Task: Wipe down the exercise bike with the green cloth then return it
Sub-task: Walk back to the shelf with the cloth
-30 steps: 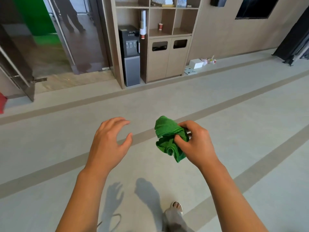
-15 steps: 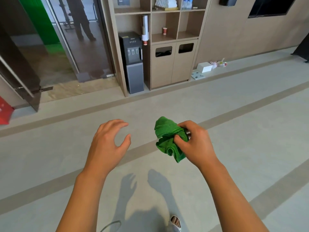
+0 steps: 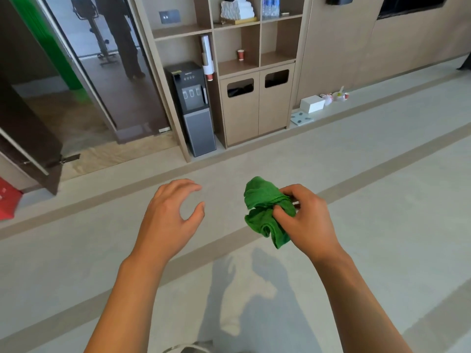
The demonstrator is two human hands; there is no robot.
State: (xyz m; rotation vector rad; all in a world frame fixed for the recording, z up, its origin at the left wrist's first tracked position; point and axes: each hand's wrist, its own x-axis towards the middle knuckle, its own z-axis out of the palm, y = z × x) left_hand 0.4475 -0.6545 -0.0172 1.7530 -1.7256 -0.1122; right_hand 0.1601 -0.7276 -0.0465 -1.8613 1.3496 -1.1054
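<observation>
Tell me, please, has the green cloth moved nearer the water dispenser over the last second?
Yes. The green cloth, gripped in the right hand, has been carried forward across the floor stripes toward the water dispenser and cabinet.

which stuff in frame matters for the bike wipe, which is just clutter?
Job: green cloth, bunched in right hand; left hand, empty; exercise bike behind the glass.
Clutter: water dispenser, paper cup, white box.
</observation>
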